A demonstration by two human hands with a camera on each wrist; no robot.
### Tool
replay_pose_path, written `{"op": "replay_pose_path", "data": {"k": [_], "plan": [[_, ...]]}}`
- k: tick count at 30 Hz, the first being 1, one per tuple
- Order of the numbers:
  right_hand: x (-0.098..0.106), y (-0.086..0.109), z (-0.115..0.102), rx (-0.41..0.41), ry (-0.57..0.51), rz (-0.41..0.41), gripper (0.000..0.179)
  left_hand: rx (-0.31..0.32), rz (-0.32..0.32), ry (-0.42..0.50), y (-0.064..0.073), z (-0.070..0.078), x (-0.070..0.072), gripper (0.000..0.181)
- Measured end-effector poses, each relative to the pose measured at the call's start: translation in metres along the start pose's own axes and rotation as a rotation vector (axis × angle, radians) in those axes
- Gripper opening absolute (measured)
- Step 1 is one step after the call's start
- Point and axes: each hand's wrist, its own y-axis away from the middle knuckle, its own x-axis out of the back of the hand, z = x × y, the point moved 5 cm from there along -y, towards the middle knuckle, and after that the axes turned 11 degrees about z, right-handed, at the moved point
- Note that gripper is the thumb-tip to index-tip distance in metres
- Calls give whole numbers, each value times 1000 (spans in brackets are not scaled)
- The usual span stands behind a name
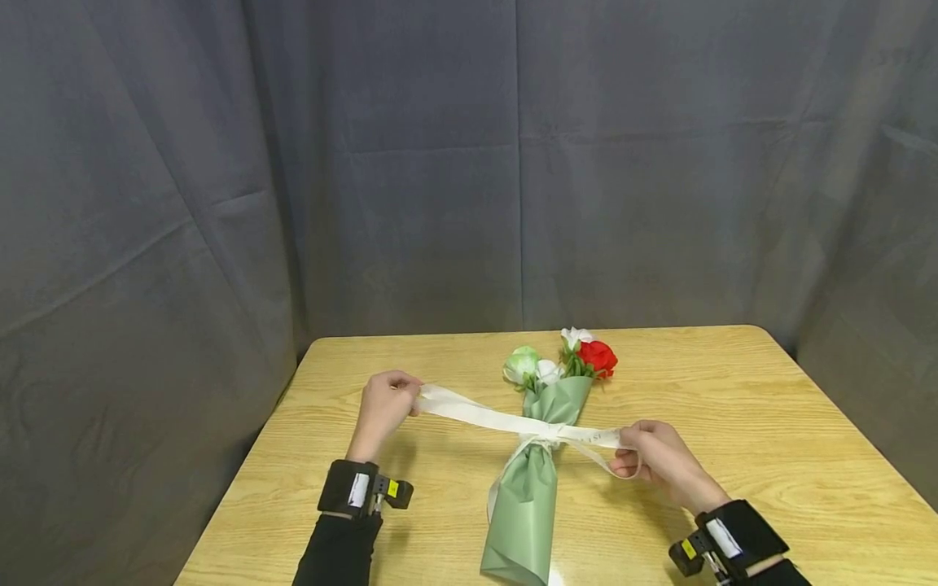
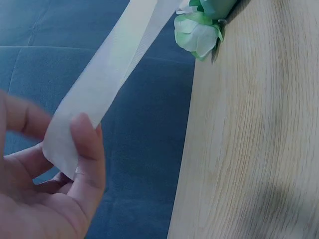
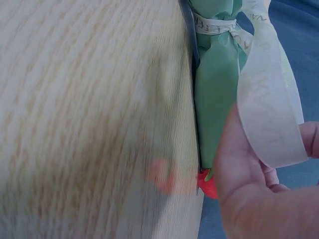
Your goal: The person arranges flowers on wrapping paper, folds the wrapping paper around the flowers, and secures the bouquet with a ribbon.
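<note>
A bouquet wrapped in green paper [image 1: 520, 513] lies on the table with its flowers pointing away from me. A cream ribbon [image 1: 476, 413] is tied around its narrow waist and stretches out to both sides. My left hand [image 1: 384, 407] pinches the left length of the ribbon between thumb and fingers; the left wrist view shows the ribbon [image 2: 94, 84] folded over there. On the other side, my right hand [image 1: 663, 460] grips the right length, which bears printed letters in the right wrist view [image 3: 269, 99]. A thinner loop of ribbon hangs below that hand.
At the bouquet's top are a red flower [image 1: 598, 358], a pale green flower [image 1: 522, 365] and white flowers [image 1: 548, 371]. The wooden table [image 1: 769, 423] has rounded far corners. Grey cloth [image 1: 410, 203] hangs behind it and at both sides.
</note>
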Motion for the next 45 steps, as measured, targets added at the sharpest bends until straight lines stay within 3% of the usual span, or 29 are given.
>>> {"op": "replay_pose_path", "data": {"k": [8, 18, 26, 35, 41, 45], "plan": [[9, -1, 2, 26, 68, 56, 16, 47, 36, -37, 0, -3, 3, 16], [23, -5, 8, 2, 81, 32, 27, 118, 56, 50, 0, -9, 10, 12], [28, -4, 11, -29, 94, 33, 34, 129, 94, 35, -1, -23, 16, 11], [29, -1, 17, -39, 79, -12, 27, 115, 8, 71, 1, -28, 15, 25], [33, 1, 13, -12, 48, -105, 50, 110, 2, 66, -1, -24, 15, 37], [31, 4, 4, 56, 92, -135, 66, 116, -8, 66, -1, -23, 15, 36]]}}
